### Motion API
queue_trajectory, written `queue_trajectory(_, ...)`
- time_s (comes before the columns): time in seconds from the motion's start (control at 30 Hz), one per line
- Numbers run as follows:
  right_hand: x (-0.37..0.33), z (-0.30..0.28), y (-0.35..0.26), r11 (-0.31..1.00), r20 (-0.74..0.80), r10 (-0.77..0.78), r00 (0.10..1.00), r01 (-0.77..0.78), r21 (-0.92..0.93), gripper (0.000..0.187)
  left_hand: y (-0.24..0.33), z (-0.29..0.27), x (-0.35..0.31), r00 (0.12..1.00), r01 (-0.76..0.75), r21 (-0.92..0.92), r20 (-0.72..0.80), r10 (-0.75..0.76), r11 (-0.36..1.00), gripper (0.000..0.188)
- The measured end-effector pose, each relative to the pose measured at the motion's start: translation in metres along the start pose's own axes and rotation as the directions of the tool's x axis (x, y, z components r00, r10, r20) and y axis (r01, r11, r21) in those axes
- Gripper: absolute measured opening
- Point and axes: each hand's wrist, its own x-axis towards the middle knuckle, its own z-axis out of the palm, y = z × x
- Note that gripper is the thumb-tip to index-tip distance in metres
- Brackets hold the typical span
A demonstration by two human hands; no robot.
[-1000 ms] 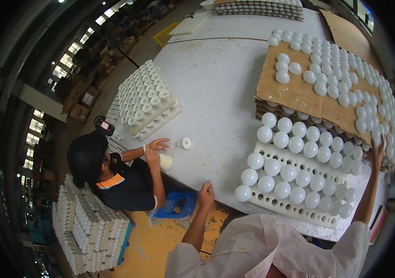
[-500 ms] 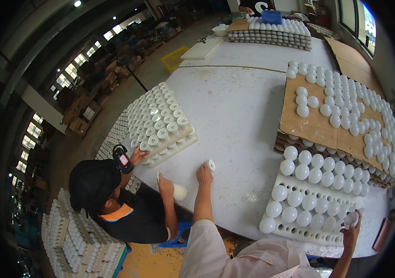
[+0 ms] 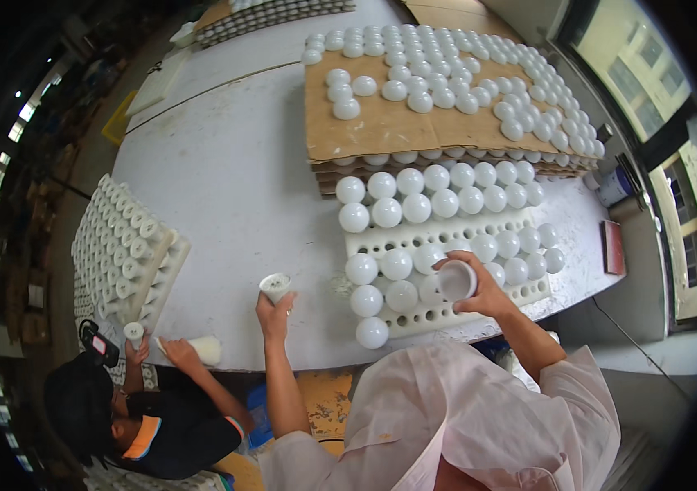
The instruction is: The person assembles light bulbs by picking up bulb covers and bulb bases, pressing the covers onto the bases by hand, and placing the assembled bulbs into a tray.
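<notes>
My left hand [image 3: 275, 314] holds a white tapered bulb base [image 3: 275, 283] upright, its round top face turned up. In my right hand [image 3: 486, 288] is a white globe bulb cover [image 3: 455, 281], gripped around its side with the open rim facing left and toward me. That hand is over a white tray with holes [image 3: 374, 239], where rows of round white bulb covers [image 3: 397, 263] sit. The hand hides some of the covers behind it. The two parts are apart from each other.
Behind the tray, more white covers [image 3: 419, 101] lie on a stacked cardboard sheet [image 3: 381, 135]. At left, a co-worker in a black cap [image 3: 78, 393] handles bulb parts beside stacked trays of bases [image 3: 123, 245]. A dark red flat object [image 3: 613, 247] lies near the table's right edge.
My view has swung right. The right hand has lifted its cover from the tray's right end and moved left; the left hand, still with the base, has come closer to it.
</notes>
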Motion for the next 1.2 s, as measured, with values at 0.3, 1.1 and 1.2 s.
queue_trajectory(0.3, -0.013, 0.013, 0.011, 0.998, 0.184, -0.001, 0.983, 0.012, -0.057, 0.086, 0.072, 0.146, -0.106, 0.579, 0.348, -0.058, 0.799, -0.166, 0.936, 0.046)
queue_trajectory(1.1, -0.019, 0.013, -0.010, 0.839, 0.498, 0.195, 0.845, 0.120, -0.531, 0.082, 0.091, 0.175, -0.119, 0.592, -0.127, 0.406, 0.763, -0.259, 0.905, 0.054)
queue_trajectory(1.2, -0.018, 0.013, -0.006, 0.845, 0.493, 0.217, 0.842, 0.091, -0.527, 0.079, 0.099, 0.182, -0.121, 0.623, -0.193, 0.475, 0.735, -0.266, 0.859, 0.059)
